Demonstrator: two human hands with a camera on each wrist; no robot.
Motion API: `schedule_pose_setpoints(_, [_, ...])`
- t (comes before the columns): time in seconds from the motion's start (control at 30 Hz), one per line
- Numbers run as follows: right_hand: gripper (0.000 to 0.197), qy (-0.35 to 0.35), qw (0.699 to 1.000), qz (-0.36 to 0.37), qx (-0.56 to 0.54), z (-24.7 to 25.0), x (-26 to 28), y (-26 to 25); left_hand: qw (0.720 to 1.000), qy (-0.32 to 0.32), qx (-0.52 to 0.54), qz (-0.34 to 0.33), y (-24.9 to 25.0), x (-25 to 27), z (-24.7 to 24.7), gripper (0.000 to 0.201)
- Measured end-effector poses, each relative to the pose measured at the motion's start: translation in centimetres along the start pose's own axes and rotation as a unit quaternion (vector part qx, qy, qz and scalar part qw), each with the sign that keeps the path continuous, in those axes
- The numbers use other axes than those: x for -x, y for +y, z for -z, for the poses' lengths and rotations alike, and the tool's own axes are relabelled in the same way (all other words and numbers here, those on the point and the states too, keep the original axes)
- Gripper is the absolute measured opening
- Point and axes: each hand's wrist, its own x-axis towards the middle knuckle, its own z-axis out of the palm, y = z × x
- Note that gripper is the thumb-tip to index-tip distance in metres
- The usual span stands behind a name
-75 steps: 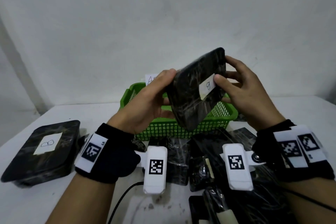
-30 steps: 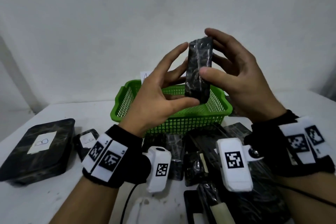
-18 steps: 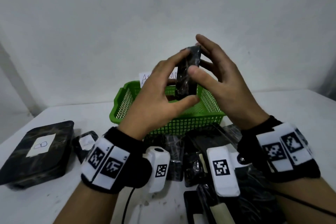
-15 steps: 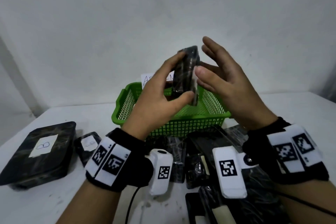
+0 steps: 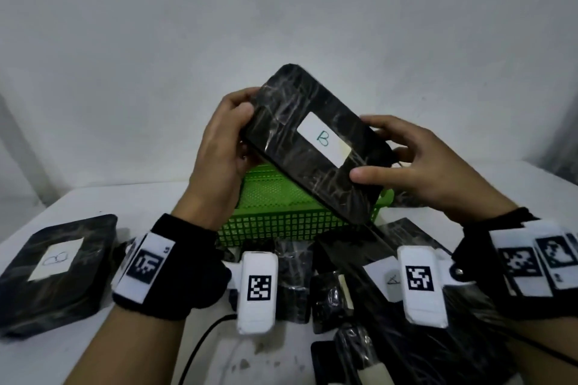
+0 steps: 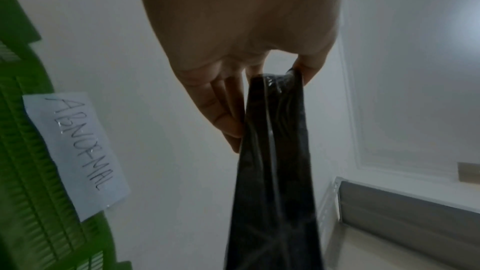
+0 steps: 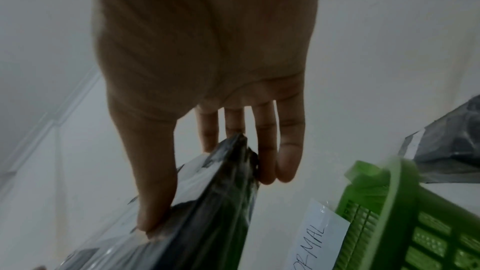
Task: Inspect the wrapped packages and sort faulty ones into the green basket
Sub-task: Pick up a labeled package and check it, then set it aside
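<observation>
Both hands hold one black wrapped package (image 5: 316,147) tilted in the air above the green basket (image 5: 275,212), its white "B" label facing up. The left hand (image 5: 219,162) grips the upper end, fingers curled behind. The right hand (image 5: 416,166) pinches the lower end, thumb on top. More packages (image 5: 353,284) lie on the worktop (image 5: 103,197).

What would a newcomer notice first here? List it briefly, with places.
First, the black wrapped package with a white "B" label, held tilted above the green basket by the left hand and right hand. Next, the basket's "ABNORMAL" note, then another B-labelled package lying at the table's left.
</observation>
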Motion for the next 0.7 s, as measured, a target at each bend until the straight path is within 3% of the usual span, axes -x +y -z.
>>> schedule_pose_setpoints(0.1, [0.063,0.029,0.999,-0.008,-0.034,1.7,0.5,1.0,1.000,0.002,-0.005,0.018,-0.1,-1.3,-2.2,0.032])
schedule_pose_setpoints(0.23, [0.048,0.142,0.984,-0.012,-0.103,5.0,0.8,2.7,0.997,-0.019,0.049,0.049,0.2,-3.8,-6.6,0.049])
schedule_pose_setpoints(0.3, [0.040,0.202,0.972,-0.023,-0.115,7.0,0.9,4.2,0.998,-0.038,0.009,0.050,0.0,-5.0,-9.6,0.050])
schedule_pose_setpoints(0.47, [0.020,0.323,0.928,-0.107,-0.153,11.5,1.5,9.2,0.993,-0.037,-0.086,-0.070,-1.5,-7.1,-16.3,0.030])
schedule_pose_setpoints(0.53, [0.019,0.349,0.912,-0.155,-0.152,12.9,1.7,11.8,0.989,-0.070,-0.109,-0.078,-2.7,-8.3,-18.6,0.022])
schedule_pose_setpoints(0.6, [0.028,0.358,0.904,-0.201,-0.121,14.0,1.7,14.5,0.978,-0.120,-0.165,-0.042,-4.1,-9.5,-21.0,0.019])
schedule_pose_setpoints(0.7, [0.031,0.350,0.901,-0.253,-0.050,15.3,1.1,17.9,0.940,-0.198,-0.278,0.022,-7.4,-10.9,-23.5,0.020])
